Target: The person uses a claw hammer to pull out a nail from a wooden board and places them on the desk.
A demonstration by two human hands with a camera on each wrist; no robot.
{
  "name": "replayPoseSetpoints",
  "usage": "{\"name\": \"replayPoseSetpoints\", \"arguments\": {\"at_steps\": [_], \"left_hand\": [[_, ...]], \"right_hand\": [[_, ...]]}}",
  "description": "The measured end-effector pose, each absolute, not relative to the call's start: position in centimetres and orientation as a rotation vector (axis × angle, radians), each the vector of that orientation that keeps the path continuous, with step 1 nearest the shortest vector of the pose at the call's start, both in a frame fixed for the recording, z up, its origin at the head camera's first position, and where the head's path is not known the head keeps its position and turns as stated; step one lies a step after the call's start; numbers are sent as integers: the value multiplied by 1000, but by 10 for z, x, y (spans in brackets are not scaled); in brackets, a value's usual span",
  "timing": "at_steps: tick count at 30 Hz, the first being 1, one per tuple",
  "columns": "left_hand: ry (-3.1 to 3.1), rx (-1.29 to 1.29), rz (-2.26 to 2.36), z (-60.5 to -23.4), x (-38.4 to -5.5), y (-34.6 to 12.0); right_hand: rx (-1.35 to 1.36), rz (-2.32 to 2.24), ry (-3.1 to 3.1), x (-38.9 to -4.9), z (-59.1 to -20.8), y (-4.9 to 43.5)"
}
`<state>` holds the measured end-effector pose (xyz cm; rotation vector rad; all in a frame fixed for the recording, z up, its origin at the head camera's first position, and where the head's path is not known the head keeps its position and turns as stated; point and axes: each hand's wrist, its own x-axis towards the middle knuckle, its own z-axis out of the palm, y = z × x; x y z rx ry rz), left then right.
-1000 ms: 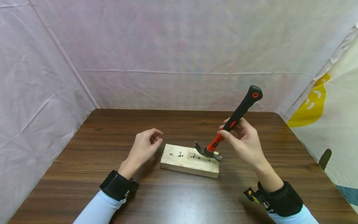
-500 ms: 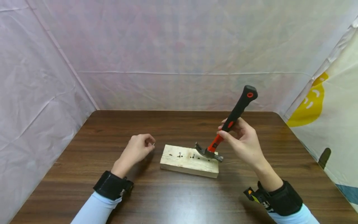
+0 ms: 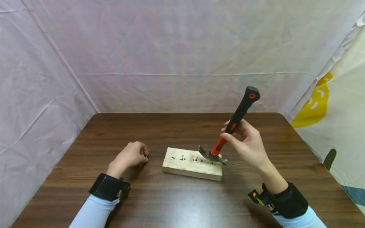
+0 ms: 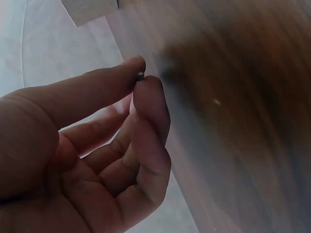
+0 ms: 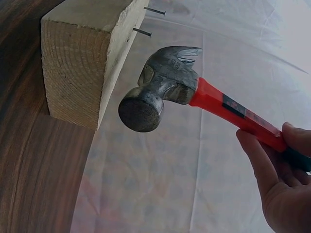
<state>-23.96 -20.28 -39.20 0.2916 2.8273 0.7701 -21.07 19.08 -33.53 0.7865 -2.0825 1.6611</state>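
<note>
Left hand (image 3: 129, 155) lowered to table (image 3: 176, 196) | right hand (image 3: 246, 142) grips hammer (image 3: 228, 133)

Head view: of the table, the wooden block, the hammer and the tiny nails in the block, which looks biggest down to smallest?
1. Table
2. Hammer and wooden block: similar in length, too close to rank; the block is bulkier.
3. Nails, by far the smallest.

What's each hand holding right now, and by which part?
Right hand grips the hammer partway up its handle, where red meets black. Left hand pinches a small metal thing between thumb and forefinger tips; too small to identify.
</note>
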Motion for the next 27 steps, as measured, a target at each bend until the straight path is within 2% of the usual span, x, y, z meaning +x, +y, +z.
{"name": "replayPoseSetpoints", "arguments": {"at_steps": [27], "left_hand": [[2784, 233, 784, -396, -242, -215]], "right_hand": [[810, 1548, -2152, -211, -337, 191]]}}
